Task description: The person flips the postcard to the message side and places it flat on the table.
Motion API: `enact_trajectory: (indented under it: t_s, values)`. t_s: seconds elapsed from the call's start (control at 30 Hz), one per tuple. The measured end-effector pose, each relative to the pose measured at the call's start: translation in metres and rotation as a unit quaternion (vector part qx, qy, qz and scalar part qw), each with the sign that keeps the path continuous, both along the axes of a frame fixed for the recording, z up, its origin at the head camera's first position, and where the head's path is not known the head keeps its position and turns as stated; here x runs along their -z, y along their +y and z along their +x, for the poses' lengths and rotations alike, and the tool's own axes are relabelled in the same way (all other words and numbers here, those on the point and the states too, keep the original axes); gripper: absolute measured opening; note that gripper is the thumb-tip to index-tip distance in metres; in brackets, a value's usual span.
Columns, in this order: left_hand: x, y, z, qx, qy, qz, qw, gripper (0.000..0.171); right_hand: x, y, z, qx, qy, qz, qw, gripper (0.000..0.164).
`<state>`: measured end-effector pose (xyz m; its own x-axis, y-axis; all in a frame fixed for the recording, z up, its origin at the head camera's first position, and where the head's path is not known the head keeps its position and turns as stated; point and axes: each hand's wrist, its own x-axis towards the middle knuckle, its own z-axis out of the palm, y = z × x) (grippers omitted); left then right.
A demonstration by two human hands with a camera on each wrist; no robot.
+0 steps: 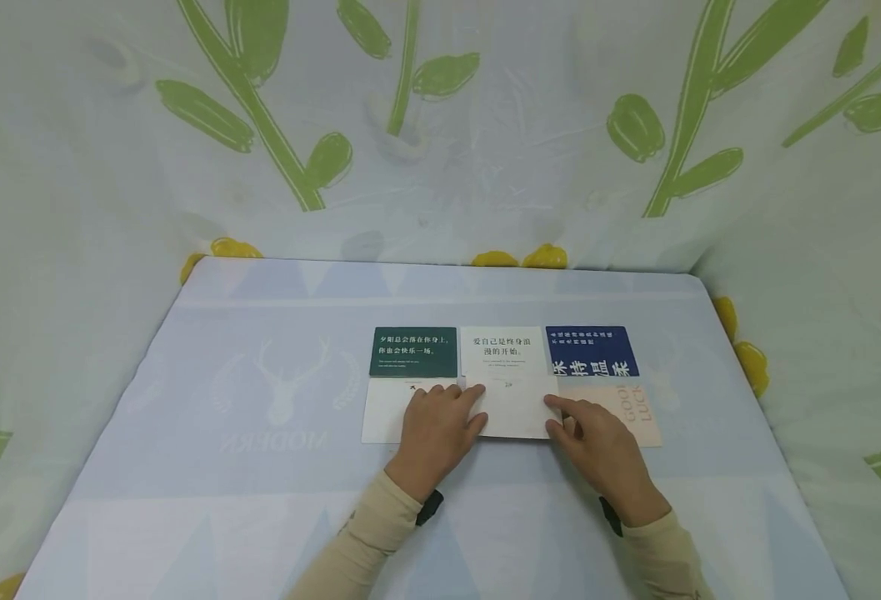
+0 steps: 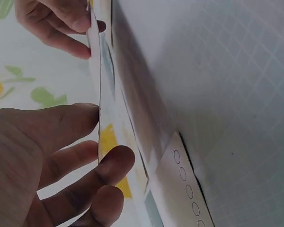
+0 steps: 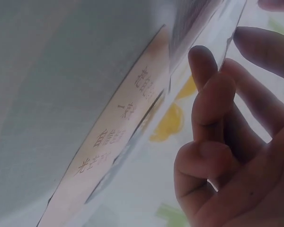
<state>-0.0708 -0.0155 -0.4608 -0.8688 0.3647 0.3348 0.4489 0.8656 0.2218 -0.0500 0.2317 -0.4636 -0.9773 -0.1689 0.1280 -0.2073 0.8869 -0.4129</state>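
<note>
A plain white card is held between both hands, tilted above the tabletop in the wrist views. My left hand pinches its left edge between thumb and fingers. At the opposite edge, my right hand grips the card with thumb and index finger, its other fingers curled. Behind it lies a white card with black writing, partly overlapped in the head view. A white card with printed circles lies by the left hand, which partly covers it. Beside the right hand is a peach "GOOD LUCK" card.
A dark green card lies at the back left of the group, a navy blue card at the back right. The pale patterned tabletop extends around them. Leaf-printed curtains enclose the table's back and sides.
</note>
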Motion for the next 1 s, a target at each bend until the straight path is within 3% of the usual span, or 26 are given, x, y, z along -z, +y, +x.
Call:
enact_trajectory:
  t_s: [0.5, 1.0]
  values:
    - [-0.002, 0.007, 0.002, -0.003, -0.020, -0.055, 0.9983, 0.032, 0.003, -0.004, 0.000, -0.006, 0.050, 0.037, 0.998, 0.036]
    - [0.002, 0.012, 0.000, 0.006, -0.027, -0.079, 0.9965, 0.031, -0.001, -0.010, -0.003, 0.006, 0.014, 0.086, 0.996, 0.035]
